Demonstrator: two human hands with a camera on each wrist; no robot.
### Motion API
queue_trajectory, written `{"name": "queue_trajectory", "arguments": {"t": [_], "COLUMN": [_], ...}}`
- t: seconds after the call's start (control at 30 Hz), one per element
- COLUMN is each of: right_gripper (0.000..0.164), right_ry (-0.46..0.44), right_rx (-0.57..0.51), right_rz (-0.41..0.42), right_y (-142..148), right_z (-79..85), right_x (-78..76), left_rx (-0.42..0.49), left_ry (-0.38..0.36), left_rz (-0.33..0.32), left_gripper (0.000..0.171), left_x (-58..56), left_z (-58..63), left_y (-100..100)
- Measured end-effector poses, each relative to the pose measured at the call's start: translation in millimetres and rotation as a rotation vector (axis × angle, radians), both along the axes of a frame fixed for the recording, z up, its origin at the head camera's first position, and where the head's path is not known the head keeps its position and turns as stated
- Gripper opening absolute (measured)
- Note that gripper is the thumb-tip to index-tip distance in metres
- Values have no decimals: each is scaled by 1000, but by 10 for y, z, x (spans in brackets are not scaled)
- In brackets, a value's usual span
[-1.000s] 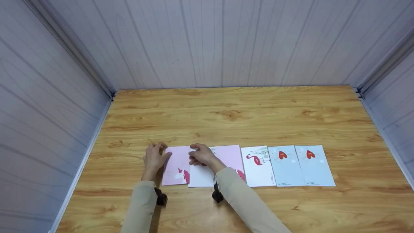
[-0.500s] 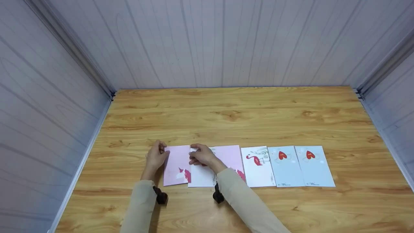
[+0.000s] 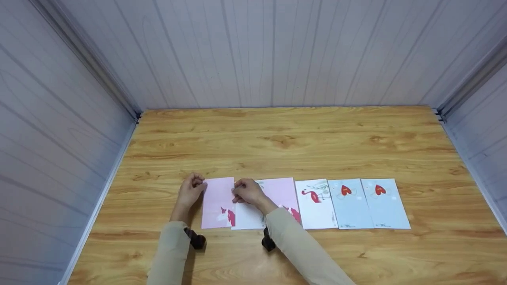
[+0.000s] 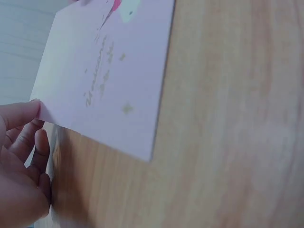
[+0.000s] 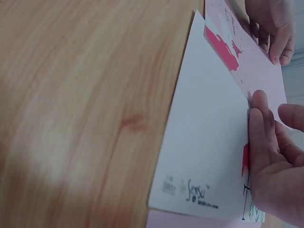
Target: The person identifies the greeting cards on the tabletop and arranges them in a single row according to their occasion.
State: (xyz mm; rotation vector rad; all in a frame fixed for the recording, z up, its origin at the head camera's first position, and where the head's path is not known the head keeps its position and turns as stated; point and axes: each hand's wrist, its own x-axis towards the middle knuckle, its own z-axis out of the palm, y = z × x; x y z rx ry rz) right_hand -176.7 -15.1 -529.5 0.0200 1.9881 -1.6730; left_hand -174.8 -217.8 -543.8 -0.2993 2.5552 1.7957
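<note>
A pink unicorn card [image 3: 217, 198] lies at the left end of a row, its right edge on a white card [image 3: 245, 217]. In the left wrist view its near corner looks raised off the wood. My left hand [image 3: 191, 190] pinches its upper left edge, the thumb on top. My right hand [image 3: 250, 192] is over the white card, fingers curled, and holds the pink card's right edge near the top; the exact contact is partly hidden. In the right wrist view, its outer fingers [image 5: 256, 137] rest along the white card, covering most of a red print.
Rightward follow another pink unicorn card [image 3: 278, 190], a white flamingo card [image 3: 317, 209] and two pale blue heart cards [image 3: 350, 211], edges close or overlapping. The wooden table [image 3: 285, 146] runs back to a panelled wall [image 3: 253, 55]. Both wrists carry small black cameras.
The left pink card has shifted slightly right and straightened, with my left hand following. My right hand has stayed nearly in place, its upper fingers drawn in a little. The other cards stay put.
</note>
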Motion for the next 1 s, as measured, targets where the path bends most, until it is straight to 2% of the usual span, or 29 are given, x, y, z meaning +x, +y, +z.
{"name": "queue_trajectory", "arguments": {"t": [0.17, 0.3, 0.43, 0.6, 0.8, 1.0], "right_gripper": [7, 8, 9, 9, 11, 15], "right_ry": [45, 38, 21, -6, -21, -27], "right_rx": [-7, -18, -34, -64, -76, -57], "right_rz": [2, -15, -42, -79, -111, -120], "right_y": [3, 4, 1, -11, 9, 62], "right_z": [-36, -59, -63, -55, -48, -50], "right_x": [23, 26, 25, 24, 27, 14], "left_rx": [24, 43, 30, -34, -90, -122], "left_ry": [-1, 3, -26, -69, -51, -133], "left_rz": [14, 14, 23, 30, 37, -17], "left_gripper": [14, 17, 22, 22, 16, 12], "left_x": [6, 12, 45, 138, 288, 416], "left_z": [-3, 1, 6, 3, 30, 67], "left_y": [3, -3, 8, 31, 10, -15]}}
